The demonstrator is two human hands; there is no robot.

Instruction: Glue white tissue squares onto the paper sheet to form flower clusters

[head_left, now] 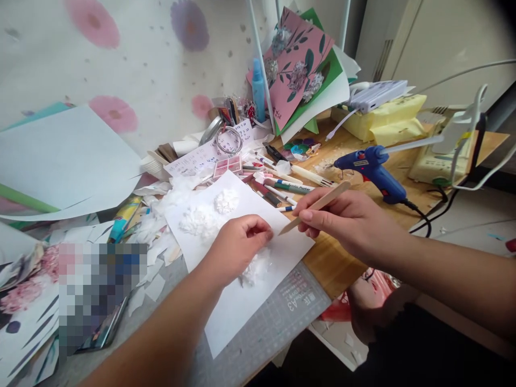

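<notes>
A white paper sheet [237, 312] lies at the middle of the table, with fluffy white paper flowers [226, 201] on its upper left part. Another white cluster [256, 270] sits just below my left hand [244, 242], whose fingers are curled together over the sheet; what they pinch, if anything, is too small to make out. My right hand [338, 217] holds a flat wooden stick [322, 201] between thumb and fingers. The stick's pointed end angles down to the left, close to my left fingertips.
A blue glue gun [373, 165] stands right of several markers [288, 185]. Torn white paper scraps [155, 228] lie left of the sheet, over a grey cutting mat [278, 322]. A pink floral card [296, 67] leans at the back, near a yellow packet [379, 121].
</notes>
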